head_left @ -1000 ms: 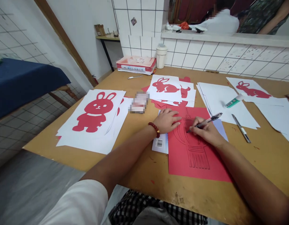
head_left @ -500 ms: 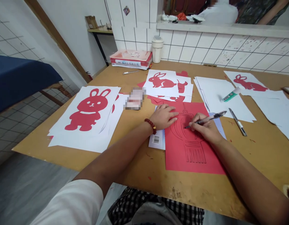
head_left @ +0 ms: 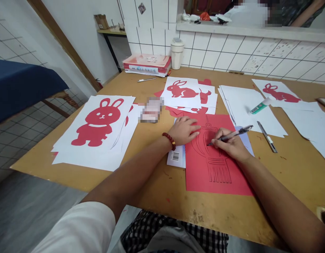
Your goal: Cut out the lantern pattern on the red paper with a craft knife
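1. White-tiled walls back a brown wooden worktop (head_left: 157, 196) that is strewn with paper cuttings.
2. Near the middle of the worktop, toward its near edge, lies a red paper sheet (head_left: 199, 175) cut with a lantern design. It partly covers a white booklet (head_left: 177, 156) with a barcode.
3. Flat on the sheet's upper left corner rests the left hand (head_left: 184, 130), fingers spread and holding nothing, pressing the paper down. A red bead bracelet (head_left: 169, 140) circles its wrist.
4. On the sheet just beside it sits the right hand (head_left: 231, 144), its grip closed around a craft knife (head_left: 232, 134) held like a pen, the tip touching the lantern's upper part.
5. Against half a second ago, both hands and the sheet sit almost where they were; the knife's tip has hardly shifted along the lantern, and the view has barely moved.
6. Toward the left edge lies a large red rabbit cutout (head_left: 95, 121) on white sheets.
7. Toward the far edge sit a smaller rabbit cutout (head_left: 181, 90), a stack of books (head_left: 146, 65) and a white cup (head_left: 177, 53).
8. Right of the hands lie a glue stick (head_left: 260, 106) and a second knife (head_left: 267, 137).
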The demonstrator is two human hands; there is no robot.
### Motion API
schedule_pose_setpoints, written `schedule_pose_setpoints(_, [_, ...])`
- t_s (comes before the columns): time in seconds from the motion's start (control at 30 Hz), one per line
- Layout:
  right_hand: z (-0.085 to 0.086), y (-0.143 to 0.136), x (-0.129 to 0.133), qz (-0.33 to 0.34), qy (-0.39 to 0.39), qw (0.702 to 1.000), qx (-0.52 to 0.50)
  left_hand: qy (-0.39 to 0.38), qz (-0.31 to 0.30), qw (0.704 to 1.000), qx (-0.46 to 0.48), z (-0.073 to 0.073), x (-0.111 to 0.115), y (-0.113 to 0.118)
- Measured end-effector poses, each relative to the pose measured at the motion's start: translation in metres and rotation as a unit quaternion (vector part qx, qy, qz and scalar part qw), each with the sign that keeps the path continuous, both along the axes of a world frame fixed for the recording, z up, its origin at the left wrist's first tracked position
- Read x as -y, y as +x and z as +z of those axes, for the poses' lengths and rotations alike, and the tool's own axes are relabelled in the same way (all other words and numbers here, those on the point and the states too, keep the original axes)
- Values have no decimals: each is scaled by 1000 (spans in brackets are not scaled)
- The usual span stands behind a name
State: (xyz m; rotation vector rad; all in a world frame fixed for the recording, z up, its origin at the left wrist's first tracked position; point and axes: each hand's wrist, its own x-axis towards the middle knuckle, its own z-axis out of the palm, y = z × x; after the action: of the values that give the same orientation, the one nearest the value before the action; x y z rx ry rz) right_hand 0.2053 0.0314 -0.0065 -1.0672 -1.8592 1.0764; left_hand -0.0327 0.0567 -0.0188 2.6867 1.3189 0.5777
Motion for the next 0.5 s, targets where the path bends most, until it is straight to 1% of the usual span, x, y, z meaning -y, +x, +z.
schedule_pose_setpoints(0.5, [3, 1, 2, 16, 0, 1000, 9, 0, 2, 1000, -2, 0, 0, 0])
